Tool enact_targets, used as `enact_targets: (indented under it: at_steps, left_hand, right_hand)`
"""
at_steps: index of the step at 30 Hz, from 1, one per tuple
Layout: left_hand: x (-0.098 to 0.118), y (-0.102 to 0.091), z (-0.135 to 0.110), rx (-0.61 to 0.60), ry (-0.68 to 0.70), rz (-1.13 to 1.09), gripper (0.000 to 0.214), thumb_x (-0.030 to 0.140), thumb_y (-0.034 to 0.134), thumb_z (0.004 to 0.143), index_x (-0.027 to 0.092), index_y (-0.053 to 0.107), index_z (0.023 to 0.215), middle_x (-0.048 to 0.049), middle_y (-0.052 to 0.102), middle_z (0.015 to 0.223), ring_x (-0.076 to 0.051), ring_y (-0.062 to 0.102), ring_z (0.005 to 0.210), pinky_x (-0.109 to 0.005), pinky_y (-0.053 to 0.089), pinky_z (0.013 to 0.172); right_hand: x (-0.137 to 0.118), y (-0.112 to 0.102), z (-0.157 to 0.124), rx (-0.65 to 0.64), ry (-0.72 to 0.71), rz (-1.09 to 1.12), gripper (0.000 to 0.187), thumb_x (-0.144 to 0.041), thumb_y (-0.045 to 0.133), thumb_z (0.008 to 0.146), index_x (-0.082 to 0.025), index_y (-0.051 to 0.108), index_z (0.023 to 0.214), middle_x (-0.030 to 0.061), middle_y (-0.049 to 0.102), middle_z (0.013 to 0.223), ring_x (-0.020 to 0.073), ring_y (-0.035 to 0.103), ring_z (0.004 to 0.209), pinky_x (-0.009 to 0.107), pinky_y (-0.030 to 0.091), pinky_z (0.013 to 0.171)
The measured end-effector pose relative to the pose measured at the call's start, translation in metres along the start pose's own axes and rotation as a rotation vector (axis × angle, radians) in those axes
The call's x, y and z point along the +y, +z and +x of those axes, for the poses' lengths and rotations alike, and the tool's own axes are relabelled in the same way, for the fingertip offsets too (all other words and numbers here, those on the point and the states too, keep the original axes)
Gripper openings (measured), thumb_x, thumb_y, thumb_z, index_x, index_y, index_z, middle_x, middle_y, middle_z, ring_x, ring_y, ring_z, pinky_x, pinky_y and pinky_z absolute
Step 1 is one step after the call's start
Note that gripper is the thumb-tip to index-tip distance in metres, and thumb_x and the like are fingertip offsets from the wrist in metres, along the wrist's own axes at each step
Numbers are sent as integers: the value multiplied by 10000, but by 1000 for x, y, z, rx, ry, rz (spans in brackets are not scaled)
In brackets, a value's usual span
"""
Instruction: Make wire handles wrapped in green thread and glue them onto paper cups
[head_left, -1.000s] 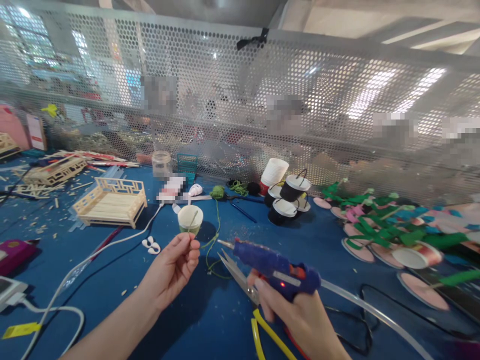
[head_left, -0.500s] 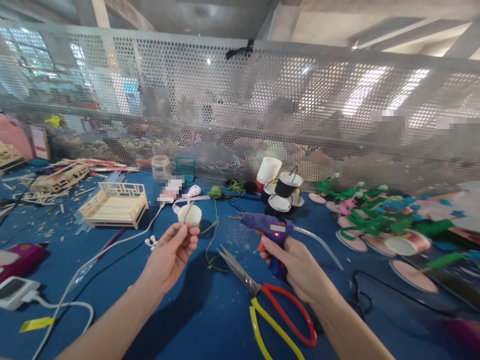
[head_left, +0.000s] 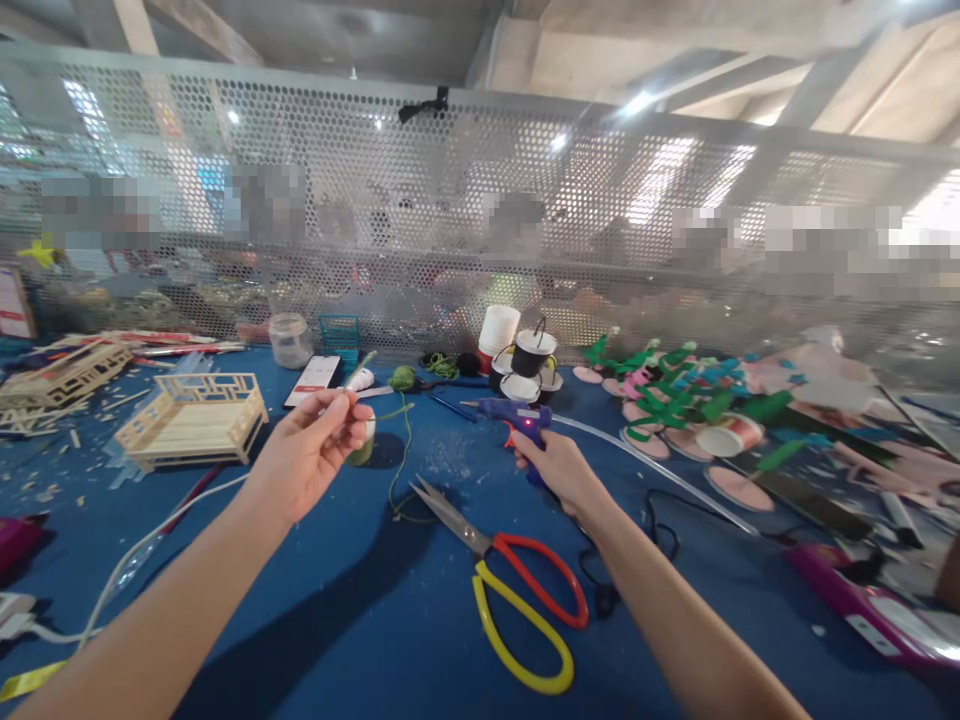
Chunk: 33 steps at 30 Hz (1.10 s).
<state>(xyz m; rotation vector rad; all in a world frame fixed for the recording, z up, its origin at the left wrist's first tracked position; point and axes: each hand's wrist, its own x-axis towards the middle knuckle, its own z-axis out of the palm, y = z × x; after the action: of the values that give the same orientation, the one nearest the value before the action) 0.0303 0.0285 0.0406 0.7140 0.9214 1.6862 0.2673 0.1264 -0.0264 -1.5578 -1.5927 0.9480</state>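
Thumb and fingers of my left hand are closed in a pinch at a small white paper cup, mostly hidden behind them. A piece of green yarn stands up above the fingertips, and a green strand trails across the table. Wrapped round the handle of a blue glue gun, my right hand has its nozzle pointing left and a small red light showing. Scissors with one red and one yellow handle lie open between my arms. A ball of green yarn lies beyond.
A small wooden bed frame stands at left, near a phone and jar. Stacked cups and black-and-white little buckets are at the back. Green craft plants crowd the right. A perforated metal screen closes the far side.
The view has turned to the right. My left hand has tilted the cup, so its open top no longer faces me. My right hand still grips the glue gun, now farther from me.
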Motion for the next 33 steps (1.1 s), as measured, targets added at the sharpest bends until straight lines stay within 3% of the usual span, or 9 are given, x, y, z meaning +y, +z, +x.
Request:
enact_targets:
  at_steps: [6,11,13,15,19,22,26,33]
  left_hand:
    - [11,-2,22,-80,80,274,25,135,612,672,111,609,678,-37,619,585,-70,519,469,-166,420,461]
    - [23,-7,34,-109,175,617,48,151,610,671,109,630,682,-46,624,580,-68,500,443,-174,384,445]
    - [29,-9,38,-139,192,757,63,174,611,670,115,634,679,-46,628,583,-65,488,431,-172,367,430]
    - [34,-11,43,-181,200,884,76,191,601,674,124,636,679,-42,628,585,-65,474,423,-171,354,416]
    - [41,-13,56,-272,220,1145,104,221,567,685,138,630,685,-28,625,586,-74,464,436,-176,343,420]
    - [44,-13,65,-308,236,1377,147,249,540,691,141,640,688,-15,617,575,-90,478,471,-184,336,446]
    - [43,-15,73,-364,253,1551,173,228,501,692,142,650,681,-2,600,556,-103,479,489,-196,316,470]
    - [33,-24,85,-435,275,1559,155,198,512,665,151,659,654,-1,624,577,-112,501,529,-198,307,512]
  right_hand:
    - [16,11,14,-32,6,-312,311,-330,490,730,-185,449,458,13,500,390,137,493,381,244,353,446]
    - [13,15,10,6,-56,-535,244,-282,552,698,-155,517,493,134,582,599,265,582,651,312,373,539]
    - [1,13,7,24,-119,-586,168,-246,569,688,-138,571,559,164,590,735,289,567,767,331,380,591]
    - [-20,12,5,3,-226,-587,134,-260,548,716,-157,614,662,124,592,813,245,556,808,309,388,640]
    - [-75,23,5,-85,-689,-290,158,-266,512,756,-170,635,732,33,602,734,139,549,680,242,409,637]
    - [-110,43,10,-106,-882,-220,145,-233,521,754,-165,650,746,25,594,728,117,533,677,221,403,635]
    - [-131,72,20,-216,-952,-367,140,-227,555,727,-154,661,782,35,601,732,122,525,671,225,385,625]
    - [-127,99,30,-325,-939,-487,100,-172,539,701,-160,635,725,8,600,646,115,517,599,208,340,553]
